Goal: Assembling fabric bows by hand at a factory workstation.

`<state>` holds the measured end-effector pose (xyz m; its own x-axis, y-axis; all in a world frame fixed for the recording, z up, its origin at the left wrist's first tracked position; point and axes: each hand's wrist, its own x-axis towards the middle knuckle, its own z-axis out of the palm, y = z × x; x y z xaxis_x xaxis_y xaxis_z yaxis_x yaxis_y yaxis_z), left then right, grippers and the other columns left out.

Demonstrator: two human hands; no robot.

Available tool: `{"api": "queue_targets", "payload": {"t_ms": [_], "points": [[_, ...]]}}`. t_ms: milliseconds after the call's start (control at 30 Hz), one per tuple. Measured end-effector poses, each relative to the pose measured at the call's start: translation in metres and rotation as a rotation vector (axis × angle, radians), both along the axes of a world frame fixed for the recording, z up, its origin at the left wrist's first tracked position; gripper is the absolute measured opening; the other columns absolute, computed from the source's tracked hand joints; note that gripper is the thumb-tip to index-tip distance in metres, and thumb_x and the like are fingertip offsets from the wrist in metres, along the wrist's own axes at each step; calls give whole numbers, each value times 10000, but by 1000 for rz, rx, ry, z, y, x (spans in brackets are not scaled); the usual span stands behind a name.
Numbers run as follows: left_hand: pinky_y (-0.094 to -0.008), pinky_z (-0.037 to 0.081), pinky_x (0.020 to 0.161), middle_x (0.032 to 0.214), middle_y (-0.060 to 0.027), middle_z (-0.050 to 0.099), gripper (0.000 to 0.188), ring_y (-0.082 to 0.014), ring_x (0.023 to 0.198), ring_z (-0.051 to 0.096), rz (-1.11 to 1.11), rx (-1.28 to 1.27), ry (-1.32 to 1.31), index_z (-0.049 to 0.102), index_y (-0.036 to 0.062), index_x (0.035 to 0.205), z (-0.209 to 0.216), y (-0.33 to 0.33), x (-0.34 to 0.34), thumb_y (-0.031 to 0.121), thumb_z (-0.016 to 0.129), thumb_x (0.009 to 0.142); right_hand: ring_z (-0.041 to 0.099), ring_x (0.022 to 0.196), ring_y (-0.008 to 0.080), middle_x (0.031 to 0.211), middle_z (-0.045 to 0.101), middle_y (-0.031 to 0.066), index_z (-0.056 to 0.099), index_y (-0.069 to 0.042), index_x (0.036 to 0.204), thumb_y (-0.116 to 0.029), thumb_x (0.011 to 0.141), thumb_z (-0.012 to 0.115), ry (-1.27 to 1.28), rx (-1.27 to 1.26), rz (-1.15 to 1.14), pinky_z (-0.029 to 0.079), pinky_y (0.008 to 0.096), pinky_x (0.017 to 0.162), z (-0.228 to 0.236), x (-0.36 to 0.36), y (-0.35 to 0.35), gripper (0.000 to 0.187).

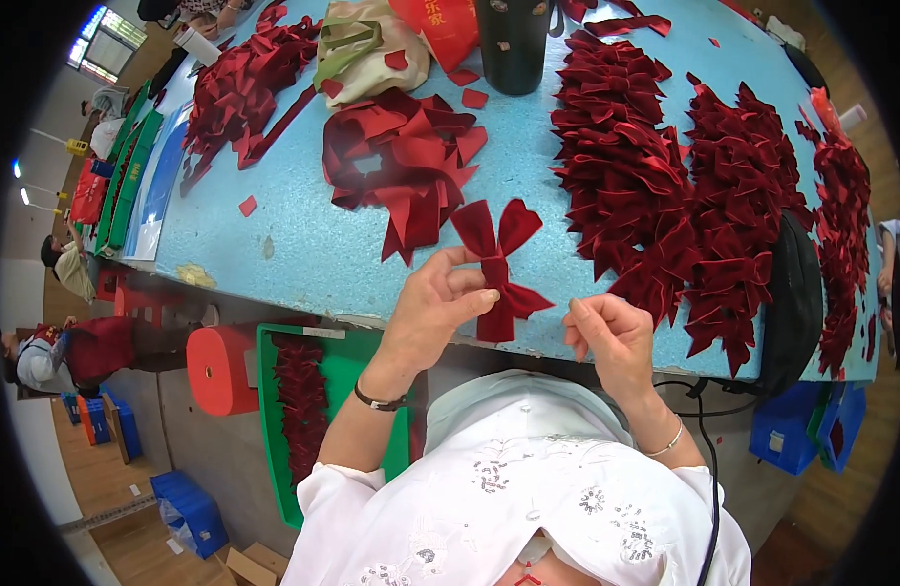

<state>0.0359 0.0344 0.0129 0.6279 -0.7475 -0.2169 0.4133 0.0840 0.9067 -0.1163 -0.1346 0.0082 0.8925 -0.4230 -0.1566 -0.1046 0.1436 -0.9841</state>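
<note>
A dark red velvet bow (497, 269) is pinched between the thumb and fingers of my left hand (440, 305), just over the table's near edge. Its loops point away from me and its tails hang toward me. To the right of the bow, a small gap away, is my right hand (611, 337). Its fingers are curled in with thumb and fingertips close together, and whatever they may hold is too small to see. Beyond my left hand lies a loose heap of red velvet ribbon pieces (411, 156). Rows of finished-looking red bows (621, 156) lie beyond my right hand.
The light blue table (284, 239) also bears a cloth bag (382, 59), a dark tumbler (514, 44) and another ribbon heap (245, 93). A black bag (792, 303) sits at the right edge. Below stand a green crate (269, 410) and a red roll (218, 371). Other people are at left.
</note>
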Motion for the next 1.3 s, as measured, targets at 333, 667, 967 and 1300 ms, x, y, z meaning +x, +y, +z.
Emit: {"api": "queue_targets", "payload": {"t_ms": [333,667,967,1300], "points": [[-204,445,591,776,-39,660,287,-56,677,559,-257,395,-312,559,-37,1063,3,11,26,32,678,811,530,541,56,668,631,35,648,10,811,-99,909,606,-85,-265,-14,393,186,482,5,20,-4,153],[-242,459,595,712,-55,643,280,-90,634,568,-418,567,-699,586,-35,994,16,10,62,8,718,751,609,718,229,804,636,120,618,28,889,40,821,616,-459,-922,33,477,317,619,5,68,5,69],[-377,478,678,873,-143,621,186,-302,798,588,89,392,-1108,600,-15,917,11,18,14,55,685,767,627,724,292,811,644,133,617,7,899,30,801,620,-299,-1006,179,495,353,623,-10,75,5,101],[-367,497,673,889,-125,629,154,-299,777,601,171,518,-1232,628,-6,901,-22,19,-9,24,691,763,612,687,280,769,609,123,591,-15,884,-28,811,644,-126,-1154,267,492,354,591,-18,81,4,91]]}}
